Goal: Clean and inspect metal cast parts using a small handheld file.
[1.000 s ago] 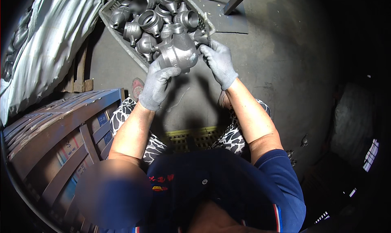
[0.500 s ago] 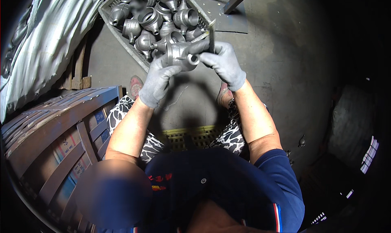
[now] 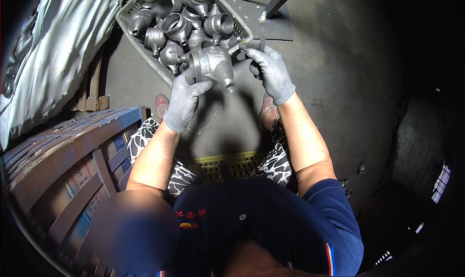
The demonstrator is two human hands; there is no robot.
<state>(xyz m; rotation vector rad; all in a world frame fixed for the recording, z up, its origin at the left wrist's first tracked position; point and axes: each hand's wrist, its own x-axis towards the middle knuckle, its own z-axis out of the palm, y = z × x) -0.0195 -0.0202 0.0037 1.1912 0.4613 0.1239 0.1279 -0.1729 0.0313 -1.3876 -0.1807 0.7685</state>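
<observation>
In the head view, my left hand [image 3: 183, 100], in a grey coated glove, grips a grey metal casting [image 3: 215, 66] by its wide round rim. The casting is hollow and bulbous, with a narrow bored spout [image 3: 229, 85] pointing toward me and to the right. My right hand [image 3: 273, 73], also gloved, stands apart from the casting on its right side. Its fingers are curled round a thin, dark, strip-like tool [image 3: 262, 42] that sticks up above them. Motion blur hides the tool's exact kind.
A grey plastic crate [image 3: 150, 59] full of similar castings stands just beyond my hands. On the left are a slatted wooden crate [image 3: 72, 144] and silvery wrapped sheeting [image 3: 63, 49]. A metal leg [image 3: 281, 1] rises at the back. Small castings [image 3: 361, 167] lie on the floor at right.
The casting has turned in my left hand, so its spout points lower and more toward me. My right hand has drawn away from the spout to the right, still holding the tool.
</observation>
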